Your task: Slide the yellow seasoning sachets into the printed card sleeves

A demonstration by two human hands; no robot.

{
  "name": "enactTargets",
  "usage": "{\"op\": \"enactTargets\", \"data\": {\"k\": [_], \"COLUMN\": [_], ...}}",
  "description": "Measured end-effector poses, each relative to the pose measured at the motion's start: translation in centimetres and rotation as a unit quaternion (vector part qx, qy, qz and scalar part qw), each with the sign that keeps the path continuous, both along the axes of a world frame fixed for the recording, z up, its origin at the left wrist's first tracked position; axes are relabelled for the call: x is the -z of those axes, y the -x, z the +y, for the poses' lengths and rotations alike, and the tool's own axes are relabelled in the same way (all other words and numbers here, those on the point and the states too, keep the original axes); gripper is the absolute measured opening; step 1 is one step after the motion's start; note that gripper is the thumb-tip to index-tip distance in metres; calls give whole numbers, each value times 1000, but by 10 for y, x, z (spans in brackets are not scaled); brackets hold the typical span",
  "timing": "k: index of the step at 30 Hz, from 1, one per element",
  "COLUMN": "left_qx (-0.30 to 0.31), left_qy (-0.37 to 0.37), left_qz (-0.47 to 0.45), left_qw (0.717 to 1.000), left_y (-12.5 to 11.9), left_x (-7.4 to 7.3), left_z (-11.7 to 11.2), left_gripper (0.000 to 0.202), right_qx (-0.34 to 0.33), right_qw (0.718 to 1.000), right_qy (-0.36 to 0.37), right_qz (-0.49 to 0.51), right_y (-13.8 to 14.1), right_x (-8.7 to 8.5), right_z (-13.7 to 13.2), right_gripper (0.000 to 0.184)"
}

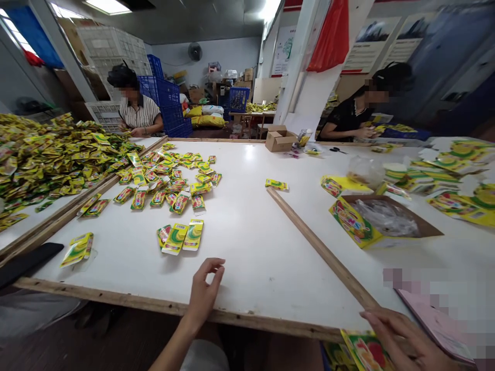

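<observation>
My left hand (204, 288) hovers over the white table (247, 247) near its front edge. Its fingers curl loosely, thumb and index slightly apart, with nothing visible between them. Just beyond it lie small yellow-green cartons (193, 235), one (175, 239) leaning on another. At the lower right, my right hand (406, 337) is closed on a small printed carton (365, 350) beside the table's front edge; part of the grip is hidden. Below that carton, more yellow packs (337, 356) show in a blue container, partly cut off by the frame.
A wooden strip (320, 245) divides the table. Right of it stands an open display box (356, 224) with clear plastic inside. Scattered cartons (166, 178) lie at the back left, beside a large heap (58, 154). A phone-like black object (33, 263) is left. Two people work across the table.
</observation>
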State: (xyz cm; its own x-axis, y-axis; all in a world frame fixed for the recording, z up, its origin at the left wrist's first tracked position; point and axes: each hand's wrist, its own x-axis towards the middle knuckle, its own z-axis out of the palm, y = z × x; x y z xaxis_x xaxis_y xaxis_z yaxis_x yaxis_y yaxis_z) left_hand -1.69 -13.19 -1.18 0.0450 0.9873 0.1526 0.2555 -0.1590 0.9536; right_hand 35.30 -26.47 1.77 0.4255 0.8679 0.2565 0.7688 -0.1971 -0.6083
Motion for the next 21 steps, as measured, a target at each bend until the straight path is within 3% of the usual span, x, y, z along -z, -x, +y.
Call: {"op": "enactTargets", "data": {"k": [2,5,10,16,21], "left_qx": [-29,-46,-63,-146,-273], "left_qy": [-10,-37,-84,-99,-84], "left_qz": [13,27,54,64,52], "left_qw": [999,998,993,982,957], "left_y": [8,15,33,73,124], "left_x": [1,2,4,8,9], "left_z": [5,9,11,26,53], "left_gripper": [21,21,20,23,37], "right_qx": [8,6,79,-5,77], "right_qw": [998,985,959,974,965], "right_qy": [-3,-13,85,-7,-30], "right_qz": [-59,-172,-257,-226,-248], "right_y": [-26,-45,-54,-66,-71], "right_x": [14,45,88,91,85], "right_z": [5,32,73,77,87], "right_gripper": [37,44,54,37,36]}}
